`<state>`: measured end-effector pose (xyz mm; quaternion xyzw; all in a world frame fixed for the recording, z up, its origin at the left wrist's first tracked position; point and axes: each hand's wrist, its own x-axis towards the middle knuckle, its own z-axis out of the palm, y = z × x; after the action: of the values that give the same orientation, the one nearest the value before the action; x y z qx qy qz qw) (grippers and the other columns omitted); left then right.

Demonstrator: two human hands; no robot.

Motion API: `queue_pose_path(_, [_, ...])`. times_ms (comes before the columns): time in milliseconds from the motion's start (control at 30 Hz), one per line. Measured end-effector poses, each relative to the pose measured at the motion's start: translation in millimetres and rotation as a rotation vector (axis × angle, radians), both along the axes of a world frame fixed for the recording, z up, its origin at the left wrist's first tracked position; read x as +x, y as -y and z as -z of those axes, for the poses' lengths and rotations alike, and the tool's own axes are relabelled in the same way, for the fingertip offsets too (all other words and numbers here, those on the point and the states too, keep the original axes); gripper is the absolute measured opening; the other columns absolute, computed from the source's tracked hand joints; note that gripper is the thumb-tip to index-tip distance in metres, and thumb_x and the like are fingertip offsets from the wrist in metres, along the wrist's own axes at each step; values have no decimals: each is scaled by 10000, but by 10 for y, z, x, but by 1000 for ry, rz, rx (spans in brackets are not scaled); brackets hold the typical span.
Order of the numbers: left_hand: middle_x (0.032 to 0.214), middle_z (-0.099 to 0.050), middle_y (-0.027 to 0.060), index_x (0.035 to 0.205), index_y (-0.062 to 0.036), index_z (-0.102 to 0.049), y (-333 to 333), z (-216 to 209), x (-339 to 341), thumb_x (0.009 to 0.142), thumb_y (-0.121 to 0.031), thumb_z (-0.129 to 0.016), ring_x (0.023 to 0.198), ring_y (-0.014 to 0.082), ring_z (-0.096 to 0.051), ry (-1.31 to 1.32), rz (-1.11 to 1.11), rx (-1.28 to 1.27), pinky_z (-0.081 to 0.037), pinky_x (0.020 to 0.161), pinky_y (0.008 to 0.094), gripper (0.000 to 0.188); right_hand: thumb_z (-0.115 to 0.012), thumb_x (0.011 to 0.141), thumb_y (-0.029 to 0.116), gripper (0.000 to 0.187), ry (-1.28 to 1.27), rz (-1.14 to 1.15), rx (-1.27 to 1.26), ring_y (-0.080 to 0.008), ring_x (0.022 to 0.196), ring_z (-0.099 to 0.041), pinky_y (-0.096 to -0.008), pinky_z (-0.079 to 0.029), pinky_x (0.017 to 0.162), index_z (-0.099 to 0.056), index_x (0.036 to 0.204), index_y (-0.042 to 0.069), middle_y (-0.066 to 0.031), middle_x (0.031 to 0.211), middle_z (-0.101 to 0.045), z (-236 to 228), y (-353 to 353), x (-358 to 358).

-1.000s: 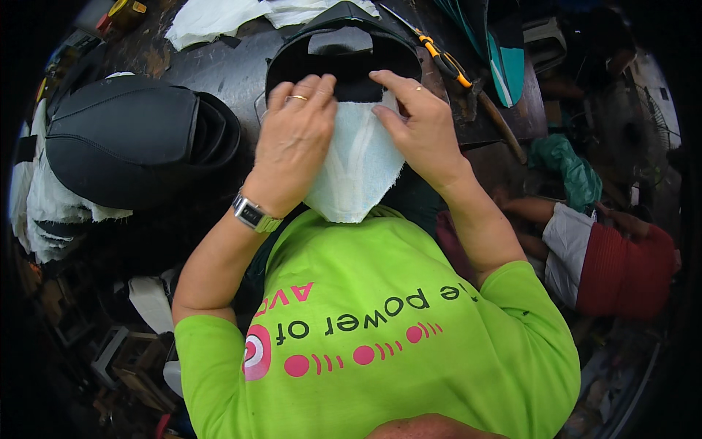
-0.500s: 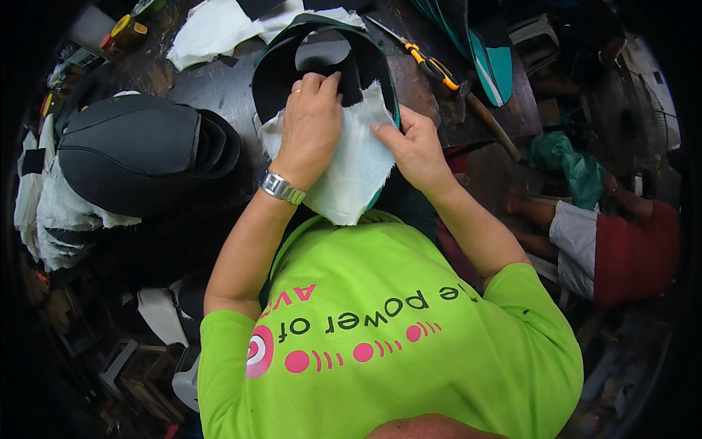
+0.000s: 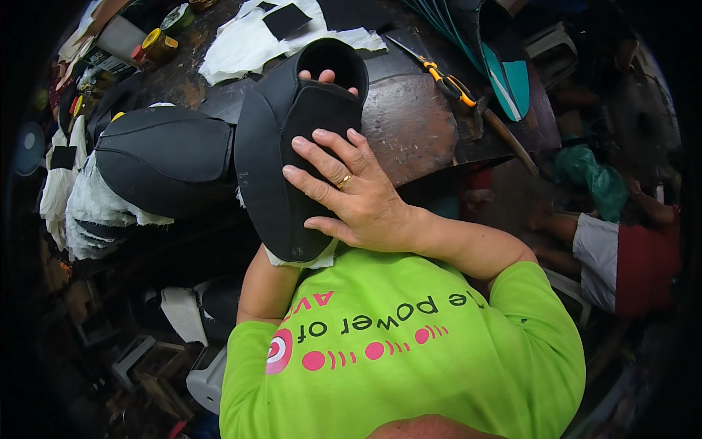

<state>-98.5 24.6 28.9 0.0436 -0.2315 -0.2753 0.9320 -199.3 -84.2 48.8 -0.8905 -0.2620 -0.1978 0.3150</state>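
Note:
A black shoe upper (image 3: pixel 265 157) with stitched seams and a pale lining edge is pulled over my left hand. The fingertips of my left hand (image 3: pixel 326 76) poke out, stretched, at the round opening near its far end; its palm and wrist are hidden inside. Across the outside of the upper lies my right hand (image 3: pixel 351 192), fingers spread, with a gold ring on one. White lining cloth (image 3: pixel 322 257) shows below the upper's near end, by my left forearm.
Another black upper (image 3: pixel 164 150) rests at the left above frayed white cloth (image 3: pixel 95 197). White cloth pieces (image 3: pixel 234 47) lie at the back of the dark table (image 3: pixel 409 121). Orange-handled scissors (image 3: pixel 453 86) and a wooden-handled hammer (image 3: pixel 512 139) lie to the right. Another person (image 3: pixel 621 256) sits far right.
The upper has been turned so its black outside faces up, and my left hand has gone inside it. My right hand has moved from its edge onto the outer face.

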Motion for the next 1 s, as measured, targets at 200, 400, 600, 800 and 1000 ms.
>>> queue_pose_path(200, [1602, -354, 191, 1587, -88, -279, -64, 85, -27, 1097, -465, -393, 1468, 391, -370, -42, -42, 35, -347, 1224, 460, 628, -804, 816, 359, 764, 7, -17, -1, -364, 1529, -250, -577, -151, 1239, -524, 1493, 141, -145, 1632, -343, 37, -59, 4])
queue_pose_path(400, [1514, -493, 216, 1480, 5, -458, 36, -55, -152, 1068, -268, -481, 1395, 319, -488, 118, -463, 1040, -358, 1184, 361, 495, -725, 953, 384, 681, -277, -74, 677, -358, 1406, -448, -452, -321, 1199, -487, 1499, 53, -211, 1573, -402, -73, 315, 25])
queue_pose_path(600, [1306, -648, 243, 1360, 54, -583, 197, 248, 22, 1037, -532, -466, 1227, 370, -596, 1488, -930, 1975, -382, 1108, 518, 680, -723, 940, 133, 416, -301, 493, 417, -207, 1084, -661, -320, -532, 919, -627, 1327, 15, -131, 1244, -665, 73, 1140, 322])
queue_pose_path(800, [1402, -576, 235, 1357, 55, -573, 196, 333, 22, 1043, -487, -482, 1266, 367, -554, 1503, -1088, 1886, -354, 1134, 486, 633, -733, 903, 122, 422, -56, 322, 137, -327, 1185, -622, -395, -482, 1026, -651, 1311, 55, -175, 1253, -654, 200, 1149, 264])
queue_pose_path(1000, [1501, -495, 242, 1447, 43, -500, -18, 232, -91, 1056, -322, -500, 1382, 381, -466, 1502, -874, 1708, -309, 1192, 474, 535, -723, 931, 170, 368, -242, 410, 108, -340, 1169, -630, -393, -486, 1026, -674, 1271, 36, -177, 1252, -656, 230, 1190, 336])
